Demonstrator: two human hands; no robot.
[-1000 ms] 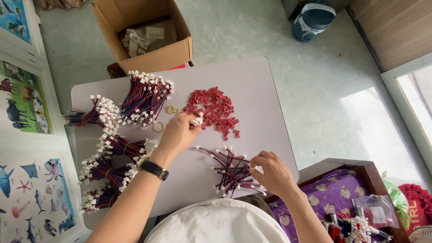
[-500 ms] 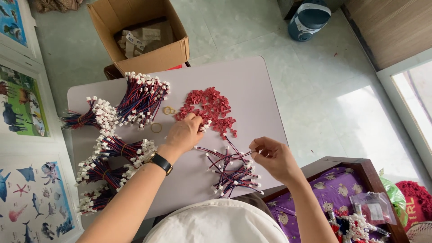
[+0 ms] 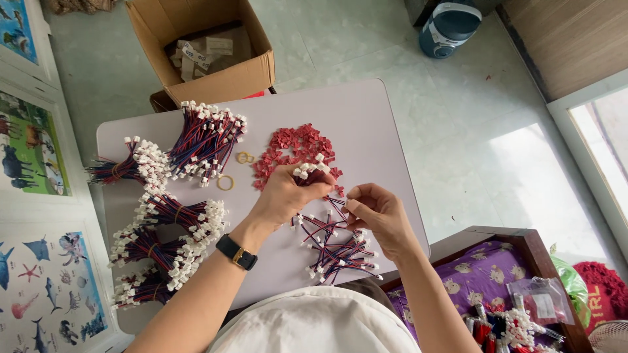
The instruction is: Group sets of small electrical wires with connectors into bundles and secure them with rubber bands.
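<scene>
Bundled red-and-blue wire harnesses (image 3: 167, 225) with white connectors lay along the left side of the pale table (image 3: 373, 124), two yellow rubber bands (image 3: 226, 182) beside them. At centre the left hand (image 3: 284, 196) — wrist bearing a black watch (image 3: 237, 252) — was clenched around a small clutch of white-tipped wire leads (image 3: 307, 171), held just over the near edge of the heap of red plastic connector housings (image 3: 294, 149). Just to its right, the right hand (image 3: 379, 216) pinched a single wire end between thumb and forefinger, palm turned inward. A loose pile of wires (image 3: 340, 252) lay below and between both hands — touching neither wrist.
</scene>
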